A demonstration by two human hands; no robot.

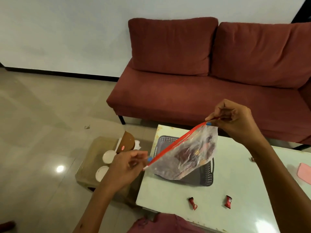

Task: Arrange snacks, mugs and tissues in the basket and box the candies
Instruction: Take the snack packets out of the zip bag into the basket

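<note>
I hold a clear zip bag [190, 157] with a red zip strip stretched between both hands above the dark plastic basket [204, 178]. The bag holds dark and orange wrapped snacks or candies. My left hand [125, 167] pinches the lower left end of the strip. My right hand [234, 119] pinches the upper right end. Two red wrapped candies [192, 203] [228, 201] lie on the white table [168, 195] near its front edge. Two white mugs [108, 156] [101, 173] stand on a low side table to the left.
A brown snack packet [127, 143] and white tissue lie on the glass side table [90, 157]. A pink cloth [304, 173] lies at the table's right edge, with a small dark candy [252, 158] beyond my right forearm. A red sofa [202, 81] stands behind the table.
</note>
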